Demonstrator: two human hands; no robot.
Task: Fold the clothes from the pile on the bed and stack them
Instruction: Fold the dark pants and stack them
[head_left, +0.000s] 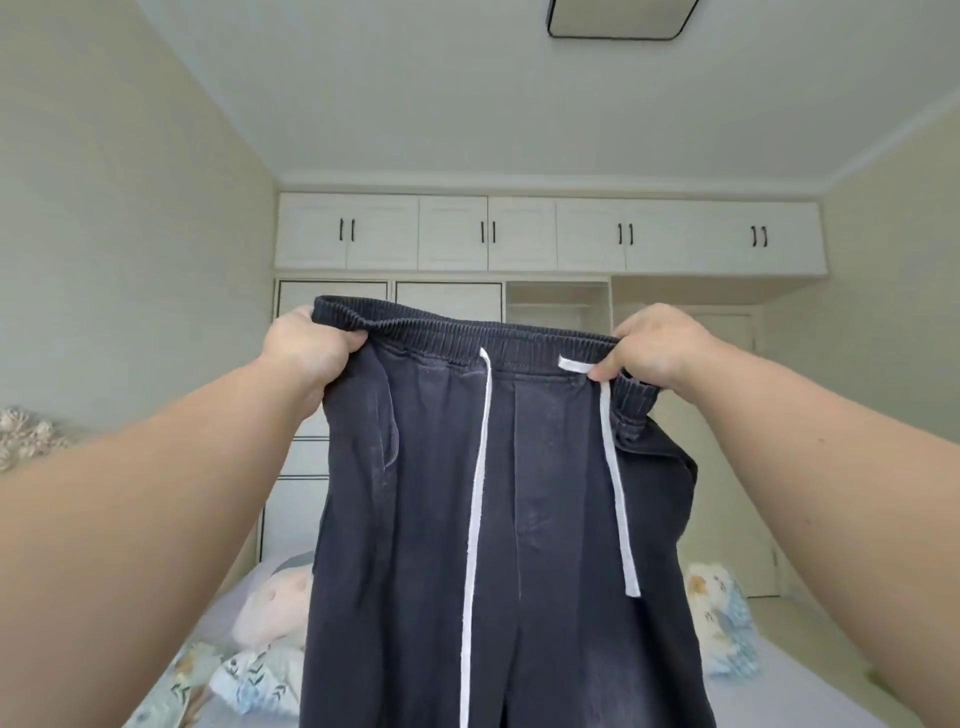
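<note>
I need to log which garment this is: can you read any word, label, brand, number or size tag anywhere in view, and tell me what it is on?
None: no readable text in this view.
Dark trousers, held up by the waistband by the left hand and the right hand: no tag, logo or size mark shows on this side.
White cabinets: plain doors, no lettering.
Patterned bedding: print only, no words.

Hanging trousers between arms, screening bed.
</note>
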